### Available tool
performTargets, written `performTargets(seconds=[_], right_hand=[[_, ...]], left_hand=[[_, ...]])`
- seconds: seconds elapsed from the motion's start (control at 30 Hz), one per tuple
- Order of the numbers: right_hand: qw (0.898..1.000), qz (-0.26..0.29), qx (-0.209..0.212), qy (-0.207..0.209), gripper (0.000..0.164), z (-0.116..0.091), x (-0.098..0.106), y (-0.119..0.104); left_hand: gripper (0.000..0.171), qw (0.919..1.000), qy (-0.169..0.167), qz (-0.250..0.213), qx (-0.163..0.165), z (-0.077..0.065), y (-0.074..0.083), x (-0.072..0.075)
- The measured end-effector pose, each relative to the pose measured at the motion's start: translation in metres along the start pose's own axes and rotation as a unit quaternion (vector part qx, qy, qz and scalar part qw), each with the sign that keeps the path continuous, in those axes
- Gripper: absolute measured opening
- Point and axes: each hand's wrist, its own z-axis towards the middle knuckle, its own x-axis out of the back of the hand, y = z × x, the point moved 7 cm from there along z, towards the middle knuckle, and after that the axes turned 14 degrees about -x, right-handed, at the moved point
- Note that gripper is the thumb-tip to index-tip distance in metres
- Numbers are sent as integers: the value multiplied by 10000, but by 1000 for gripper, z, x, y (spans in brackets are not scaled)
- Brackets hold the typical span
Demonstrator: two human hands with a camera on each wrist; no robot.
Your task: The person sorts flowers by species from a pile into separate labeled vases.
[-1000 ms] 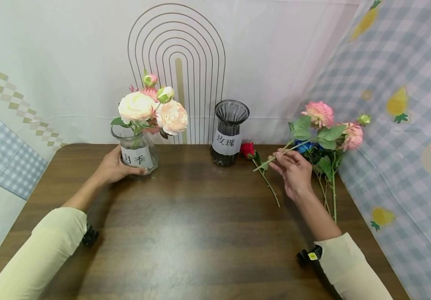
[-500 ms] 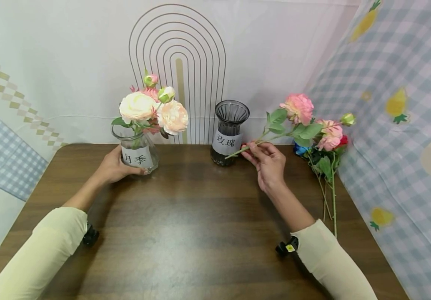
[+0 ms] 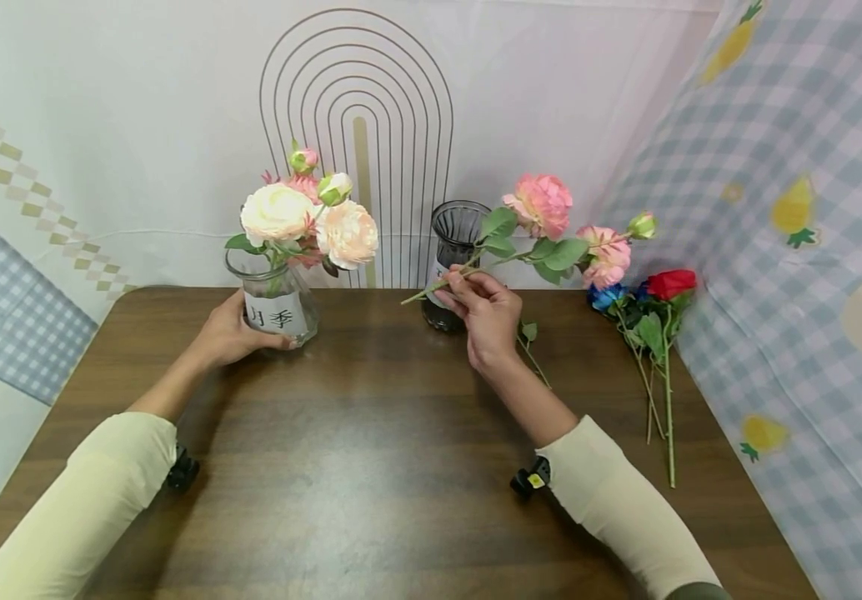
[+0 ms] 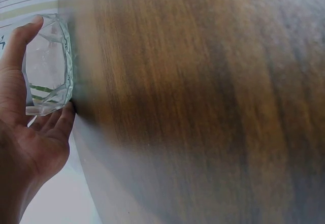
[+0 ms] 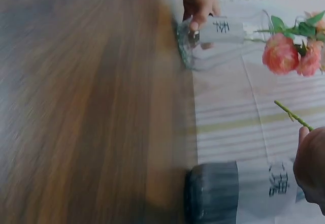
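My left hand [image 3: 232, 333] grips the lower part of a clear glass vase [image 3: 309, 321] with a white label. Cream, peach and pink flowers [image 3: 275, 214] stand in it. The left wrist view shows thumb and fingers on opposite sides of the glass vase base [image 4: 48, 61]. Above the table, my right hand [image 3: 493, 321] pinches the stem of a pink flower spray [image 3: 539, 204], its blooms toward the right and its cut end toward the left. That hand and stem partly cover a dark grey vase [image 3: 461, 223]. In the right wrist view, the stem tip [image 5: 287, 111] points toward the clear vase.
On the right of the wooden table [image 3: 326, 467] lie a red rose [image 3: 671, 284] and blue roses [image 3: 606, 297]. Another stem [image 3: 536, 362] lies behind my right hand, its bloom hidden. A patterned cloth [image 3: 551, 83] hangs behind the table.
My right hand has carried the pink flower spray leftward from the pile of roses to in front of the dark vase. The left hand keeps its grip on the clear vase.
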Motion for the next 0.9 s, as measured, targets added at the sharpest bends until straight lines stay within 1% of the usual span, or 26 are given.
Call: performTargets(seconds=[0.07,0.1,0.23,0.33,0.43,0.6,0.73,0.83,0.9], right_hand=[[9998,-166,76,-43,7,0,-10,2],[9996,-238,116,-78,6,-1,-15,3],[9977,-512,388,-227,18,-3,-34,4],[9959,-584,564,-408,19,-4,-47,4],[9937,-681,639,-623,21,-4,-58,5],[9893,-1057,645,-773,24,-5,-70,8],[9867,-1165,652,-925,22,-5,-75,8],[9851,-1193,704,-1016,28,-5,-77,8],[9834,-1308,775,-994,32,-5,-79,7]], left_hand=[[92,10000,5,-3,-10,0,0,0],[92,10000,4,-4,-14,0,0,0],[93,10000,3,-15,0,0,-1,0],[94,10000,-7,-6,22,1,-1,0],[95,10000,-28,8,33,1,-2,-1],[95,10000,-37,-10,19,1,-2,-1],[94,10000,-11,-36,-13,1,-1,-1],[94,10000,-7,-44,-25,1,0,0],[95,10000,-18,-49,-19,1,0,0]])
